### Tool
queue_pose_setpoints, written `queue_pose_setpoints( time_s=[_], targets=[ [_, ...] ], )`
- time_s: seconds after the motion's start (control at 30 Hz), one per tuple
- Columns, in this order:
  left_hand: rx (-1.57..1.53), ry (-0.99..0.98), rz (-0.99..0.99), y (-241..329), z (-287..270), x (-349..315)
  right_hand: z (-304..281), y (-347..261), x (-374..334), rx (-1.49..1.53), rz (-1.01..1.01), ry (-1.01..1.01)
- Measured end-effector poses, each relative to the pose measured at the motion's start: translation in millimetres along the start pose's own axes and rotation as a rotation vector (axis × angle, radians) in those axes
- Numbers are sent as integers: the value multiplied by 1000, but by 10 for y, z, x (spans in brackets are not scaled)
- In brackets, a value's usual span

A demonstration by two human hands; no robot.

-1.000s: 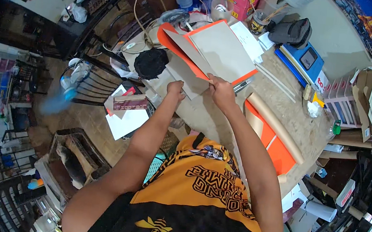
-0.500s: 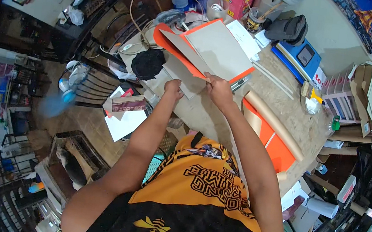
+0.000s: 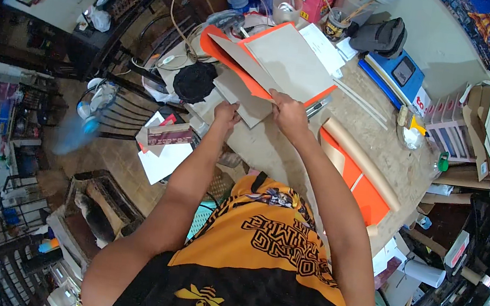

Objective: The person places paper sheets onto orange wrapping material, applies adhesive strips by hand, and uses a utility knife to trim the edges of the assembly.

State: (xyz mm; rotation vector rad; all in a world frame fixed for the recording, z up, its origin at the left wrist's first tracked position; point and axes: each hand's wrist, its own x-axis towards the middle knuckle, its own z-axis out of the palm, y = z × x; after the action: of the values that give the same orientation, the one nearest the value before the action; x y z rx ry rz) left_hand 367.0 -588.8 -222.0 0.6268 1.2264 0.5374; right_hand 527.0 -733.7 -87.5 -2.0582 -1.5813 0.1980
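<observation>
Nearest, one person's orange-and-black shirt [image 3: 259, 232], two bare forearms reaching over one table [image 3: 270, 150]. The left hand [image 3: 225, 114] has curled fingers at the edge of one lower grey board [image 3: 246, 98]; whether it grips, I cannot tell. The right hand [image 3: 290, 117] pinches the near corner of one orange-edged cover [image 3: 255, 85], thumb on top. Two more grey boards lie with this cover: one tilted up, one flatter. Right of the hands: one brown paper roll [image 3: 366, 170] beside orange sheeting [image 3: 372, 205]. To the left: one black round bundle [image 3: 194, 82]. Farther: two white strips [image 3: 360, 100], one dark phone-like device [image 3: 403, 70] on one blue book [image 3: 386, 69], one dark pouch [image 3: 379, 37].
</observation>
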Motion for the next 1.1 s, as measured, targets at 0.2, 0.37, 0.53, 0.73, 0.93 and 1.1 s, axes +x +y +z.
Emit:
queue_pose_setpoints(
  time_s=[0.2, 0.37, 0.53, 0.73, 0.93, 1.1],
  targets=[
    [226, -121, 489, 216, -283, -489, -43, -92, 31, -78, -5, 11],
    [33, -65, 598, 500, -763, -1254, -33, -133, -6, -40, -8, -44],
    [234, 131, 662, 1093, -1464, -2116, 324, 0, -178, 17, -2, -84],
    [481, 36, 752, 2023, -1232, -3562, 118, -32, -1039, 134, -12, 195],
    [316, -34, 627, 1666, -908, -3256, -362, 953, -2748, -214, 407, 228],
    [205, -554, 72, 340, 215, -3159, -679, 1345, -4040, -475, 809, -269]
  ],
)
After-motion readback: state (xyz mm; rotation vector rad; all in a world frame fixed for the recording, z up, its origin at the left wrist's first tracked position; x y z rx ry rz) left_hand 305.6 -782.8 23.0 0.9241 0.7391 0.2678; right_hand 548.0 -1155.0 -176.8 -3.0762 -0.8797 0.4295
